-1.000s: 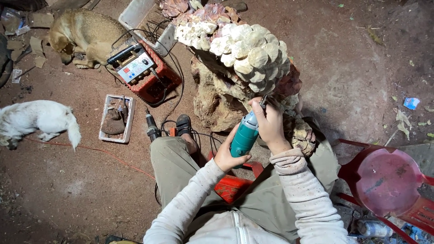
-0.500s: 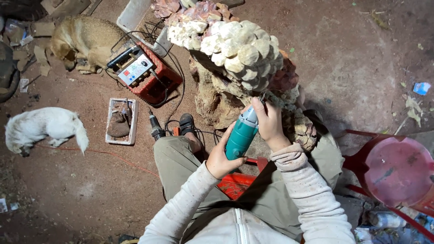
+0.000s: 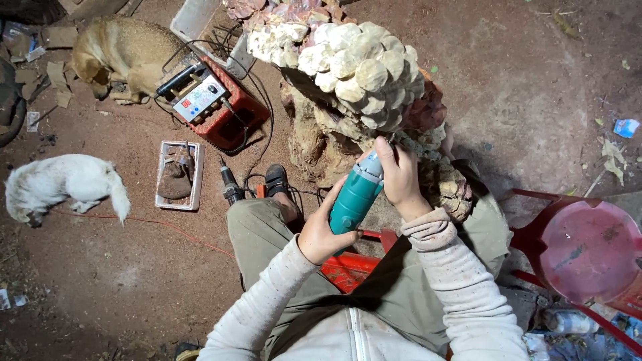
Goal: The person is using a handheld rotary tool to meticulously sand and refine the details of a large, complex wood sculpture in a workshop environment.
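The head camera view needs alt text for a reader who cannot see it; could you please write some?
Seen from above, a seated person grips a teal power tool with both hands, left hand at its rear and right hand near its front, pressed to a pale, scaly carved sculpture. On the dirt floor lie a tan dog, a white dog and a red machine.

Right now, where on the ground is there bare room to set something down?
Bare dirt lies lower left, below the white dog and the orange cord, and upper right, between the carved stump and the red stool. It is crowded around the red machine, the white tray and the brown dog.
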